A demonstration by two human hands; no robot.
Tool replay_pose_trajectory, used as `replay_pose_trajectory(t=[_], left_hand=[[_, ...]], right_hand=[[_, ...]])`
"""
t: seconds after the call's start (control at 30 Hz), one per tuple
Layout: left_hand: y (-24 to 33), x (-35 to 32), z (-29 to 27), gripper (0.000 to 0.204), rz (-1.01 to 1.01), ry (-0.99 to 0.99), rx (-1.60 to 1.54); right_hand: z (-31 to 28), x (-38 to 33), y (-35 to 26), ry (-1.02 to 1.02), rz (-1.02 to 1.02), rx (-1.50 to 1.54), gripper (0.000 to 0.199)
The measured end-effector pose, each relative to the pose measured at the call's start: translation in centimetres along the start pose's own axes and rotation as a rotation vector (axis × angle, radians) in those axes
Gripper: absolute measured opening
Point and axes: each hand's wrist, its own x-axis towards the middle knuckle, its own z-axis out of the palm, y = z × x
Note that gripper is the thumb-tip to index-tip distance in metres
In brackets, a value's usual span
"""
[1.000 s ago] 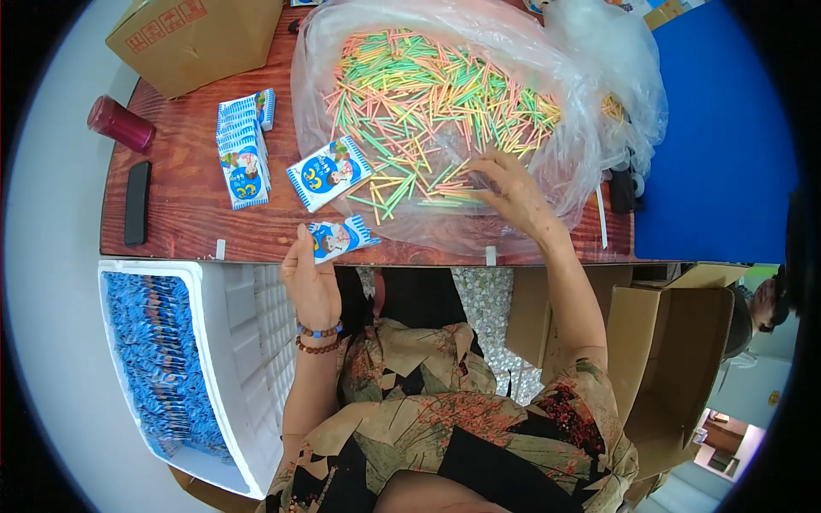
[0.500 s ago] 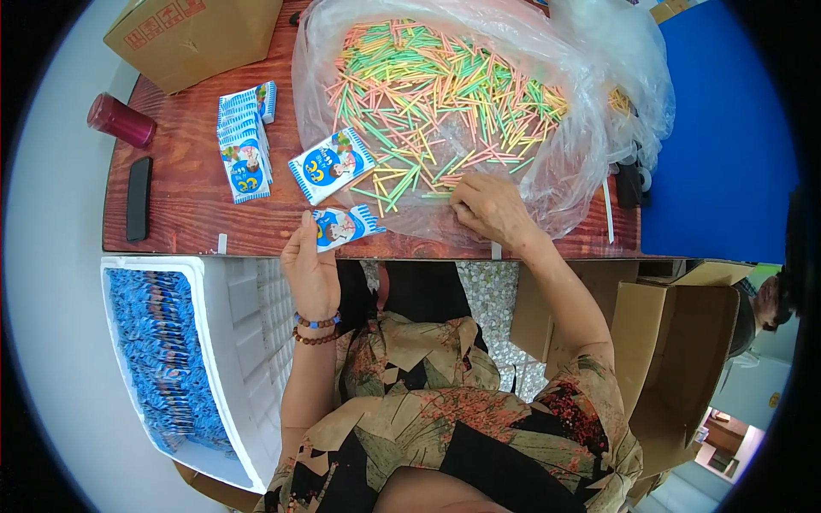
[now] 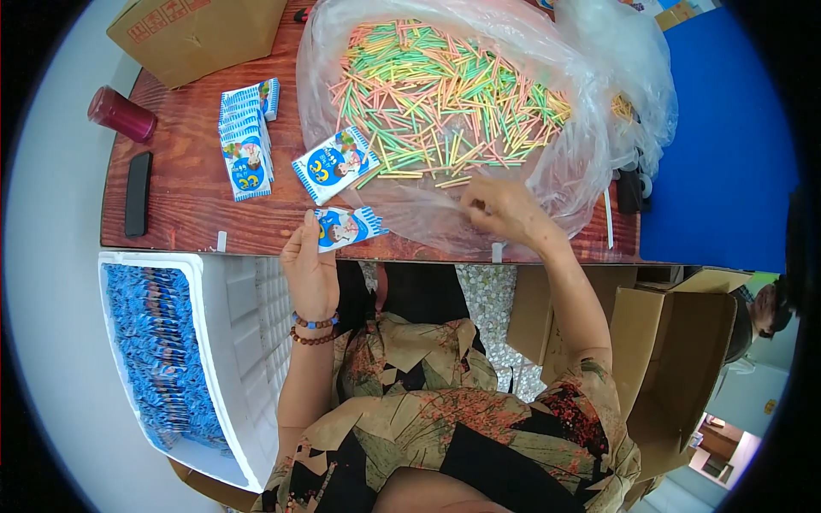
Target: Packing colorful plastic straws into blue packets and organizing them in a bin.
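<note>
My left hand [image 3: 310, 267] holds a small blue and white packet [image 3: 349, 227] at the near edge of the wooden table [image 3: 188, 201]. My right hand [image 3: 503, 209] is closed with pinched fingers on the clear plastic sheet [image 3: 479, 103], just below a heap of green, yellow and pink sticks [image 3: 445, 103]. Whether it grips sticks I cannot tell. Another blue packet [image 3: 335, 162] lies on the table beside the plastic, and a stack of similar packets [image 3: 246, 141] sits further left.
A white crate [image 3: 231, 342] filled with blue packets stands at my lower left. A dark red cup [image 3: 121, 114] and a black phone [image 3: 137, 193] lie at the table's left. Cardboard boxes sit at the top left [image 3: 197, 30] and at my right [image 3: 676, 342]. Another person [image 3: 770, 308] is at the far right.
My right hand has drawn back from the stick heap toward the near edge of the plastic. My left hand keeps the packet in about the same place.
</note>
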Motion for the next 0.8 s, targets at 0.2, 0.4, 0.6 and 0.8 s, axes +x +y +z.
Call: replay_pose_trajectory(t=[0.2, 0.4, 0.6, 0.8], left_hand=[[-0.1, 0.2, -0.4, 0.019, -0.019, -0.017, 0.011], [-0.1, 0.2, -0.5, 0.019, -0.026, -0.003, -0.001], [0.4, 0.0, -0.6, 0.02, -0.026, 0.004, -0.014], [0.3, 0.2, -0.7, 0.021, -0.05, 0.01, -0.025]], right_hand=[[-0.8, 1.0, 0.5, 0.012, 0.194, 0.059, 0.028], [-1.4, 4.0, 2.5, -0.002, -0.173, -0.371, 0.061], [-0.8, 4.3, 4.0, -0.044, -0.182, -0.345, 0.045], [0.4, 3.7, 5.5, 0.209, -0.218, -0.261, 0.02]])
